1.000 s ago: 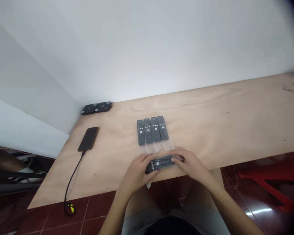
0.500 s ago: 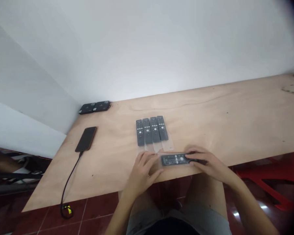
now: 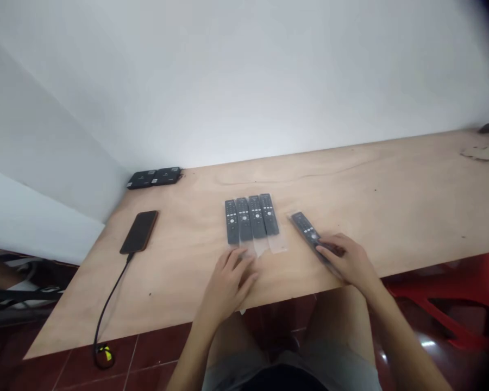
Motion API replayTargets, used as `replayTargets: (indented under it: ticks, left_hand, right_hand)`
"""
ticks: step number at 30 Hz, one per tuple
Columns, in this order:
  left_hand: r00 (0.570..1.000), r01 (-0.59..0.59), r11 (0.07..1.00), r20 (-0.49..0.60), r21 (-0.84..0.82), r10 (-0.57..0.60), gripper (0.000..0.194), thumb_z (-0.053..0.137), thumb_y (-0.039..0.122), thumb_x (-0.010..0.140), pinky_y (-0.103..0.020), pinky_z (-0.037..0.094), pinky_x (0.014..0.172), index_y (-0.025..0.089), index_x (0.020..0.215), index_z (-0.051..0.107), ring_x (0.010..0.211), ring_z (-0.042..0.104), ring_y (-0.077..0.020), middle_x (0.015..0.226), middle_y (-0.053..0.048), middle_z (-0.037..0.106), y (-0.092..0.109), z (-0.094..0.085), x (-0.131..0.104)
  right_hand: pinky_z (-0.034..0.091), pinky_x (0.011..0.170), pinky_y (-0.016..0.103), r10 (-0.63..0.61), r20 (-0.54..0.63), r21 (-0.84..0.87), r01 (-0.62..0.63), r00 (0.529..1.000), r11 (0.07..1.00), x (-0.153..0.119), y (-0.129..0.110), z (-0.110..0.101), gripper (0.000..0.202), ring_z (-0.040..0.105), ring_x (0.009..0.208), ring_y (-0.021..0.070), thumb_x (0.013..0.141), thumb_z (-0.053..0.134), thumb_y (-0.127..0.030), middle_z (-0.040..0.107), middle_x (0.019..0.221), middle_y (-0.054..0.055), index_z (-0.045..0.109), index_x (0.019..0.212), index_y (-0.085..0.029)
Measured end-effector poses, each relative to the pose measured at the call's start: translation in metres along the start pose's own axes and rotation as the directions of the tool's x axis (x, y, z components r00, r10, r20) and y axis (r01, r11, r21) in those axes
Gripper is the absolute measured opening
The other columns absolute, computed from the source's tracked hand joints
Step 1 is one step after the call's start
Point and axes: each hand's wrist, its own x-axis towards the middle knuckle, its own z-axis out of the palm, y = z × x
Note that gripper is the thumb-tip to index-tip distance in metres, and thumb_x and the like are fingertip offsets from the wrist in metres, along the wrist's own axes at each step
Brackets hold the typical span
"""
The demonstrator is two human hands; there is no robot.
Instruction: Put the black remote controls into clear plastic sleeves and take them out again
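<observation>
Several black remotes in clear sleeves (image 3: 257,217) lie side by side on the wooden table (image 3: 179,271), their sleeve ends toward me. To the right of that row, another sleeved remote (image 3: 305,227) slants across the tabletop, its near end partly covered by my fingers. My right hand (image 3: 344,258) grips this remote around its middle. My left hand (image 3: 230,279) rests just below the row, fingers apart and holding nothing, its fingertips near the sleeve ends.
A phone (image 3: 139,232) with a black cable (image 3: 111,301) lies on the left. Two flat black boxes (image 3: 155,177) sit at the back left corner by the white wall (image 3: 261,81). A red chair (image 3: 444,293) stands beyond the front edge at right.
The separate remote has turned from lying sideways to a slant and moved right, still in my right hand. My left hand has drawn away from it to the left.
</observation>
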Motion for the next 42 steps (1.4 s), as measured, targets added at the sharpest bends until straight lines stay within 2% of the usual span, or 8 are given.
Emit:
replayTargets:
  ticks: [6,13,17,22,27,30,35,42]
  left_hand:
    - [1.0,0.018,1.0,0.009,-0.018,-0.018,0.029,0.063,0.029,0.109,-0.056,0.052,0.118,0.028,0.137,0.068,0.138,0.057,-0.0328,0.147,-0.01,0.064,-0.001,-0.002,0.0]
    - [0.999,0.034,0.999,0.003,-0.024,-0.034,0.025,0.063,0.03,0.109,-0.056,0.052,0.116,0.028,0.133,0.068,0.136,0.057,-0.0337,0.145,-0.01,0.064,-0.002,-0.002,-0.003]
    - [0.999,0.033,0.999,-0.007,-0.018,-0.034,0.028,0.065,0.027,0.107,-0.055,0.051,0.117,0.028,0.135,0.067,0.138,0.057,-0.0332,0.147,-0.009,0.063,-0.002,-0.002,-0.004]
    - [0.999,0.032,0.999,-0.001,-0.008,-0.032,0.028,0.065,0.027,0.107,-0.056,0.05,0.119,0.028,0.135,0.067,0.139,0.055,-0.0338,0.147,-0.01,0.061,-0.002,0.0,-0.004]
    - [1.0,0.027,1.0,0.005,-0.006,-0.027,0.028,0.064,0.028,0.108,-0.058,0.05,0.117,0.028,0.135,0.066,0.135,0.055,-0.0343,0.145,-0.011,0.062,-0.001,0.0,-0.005]
    - [1.0,0.012,1.0,0.007,-0.001,-0.012,0.029,0.065,0.029,0.107,-0.057,0.052,0.116,0.028,0.136,0.067,0.134,0.058,-0.0338,0.142,-0.011,0.064,-0.001,-0.001,-0.006]
    - [1.0,-0.01,0.999,0.0,0.043,0.01,0.059,0.067,0.034,0.106,-0.058,0.048,0.124,0.03,0.163,0.05,0.15,0.05,-0.0354,0.163,-0.011,0.054,0.001,0.001,-0.004]
    - [0.997,-0.067,0.998,0.029,0.009,0.067,0.048,0.071,0.038,0.103,-0.059,0.053,0.12,0.029,0.15,0.063,0.14,0.061,-0.0353,0.152,-0.011,0.065,0.001,0.002,0.001]
  right_hand:
    - [0.061,0.092,0.044,-0.073,-0.109,-0.097,0.062,0.991,0.993,0.032,-0.047,0.066,0.024,0.075,0.101,0.0298,0.103,0.067,-0.038,0.077,0.116,0.012,0.08,0.113,-0.02]
    - [0.058,0.098,0.049,-0.136,-0.139,-0.163,0.113,0.981,0.98,0.069,-0.067,0.106,0.028,0.07,0.107,0.0335,0.108,0.056,-0.031,0.071,0.122,0.017,0.079,0.116,-0.018]
    - [0.054,0.107,0.051,-0.228,-0.141,-0.184,0.201,0.963,0.962,0.06,-0.069,0.105,0.031,0.063,0.12,0.0348,0.108,0.058,-0.029,0.065,0.138,0.019,0.074,0.132,-0.017]
    - [0.053,0.098,0.05,-0.333,-0.033,-0.217,0.318,0.942,0.923,0.021,-0.065,0.091,0.023,0.063,0.104,0.0321,0.11,0.056,-0.026,0.072,0.112,0.013,0.079,0.109,-0.022]
    - [0.052,0.1,0.051,-0.361,0.026,-0.297,0.352,0.932,0.888,-0.004,-0.063,0.087,0.023,0.063,0.113,0.034,0.113,0.056,-0.029,0.074,0.118,0.012,0.078,0.119,-0.023]
    - [0.05,0.108,0.055,-0.375,0.052,-0.308,0.372,0.926,0.876,-0.007,-0.066,0.085,0.03,0.061,0.126,0.0361,0.113,0.056,-0.033,0.072,0.134,0.014,0.072,0.137,-0.024]
    - [0.046,0.117,0.062,-0.411,0.23,-0.308,0.466,0.882,0.829,-0.005,-0.076,0.082,0.055,0.051,0.144,0.0397,0.114,0.056,-0.046,0.052,0.169,0.011,0.049,0.167,-0.035]
    - [0.049,0.114,0.062,-0.414,0.227,-0.224,0.461,0.881,0.859,-0.002,-0.081,0.081,0.041,0.06,0.133,0.0378,0.112,0.06,-0.042,0.066,0.15,0.012,0.065,0.152,-0.033]
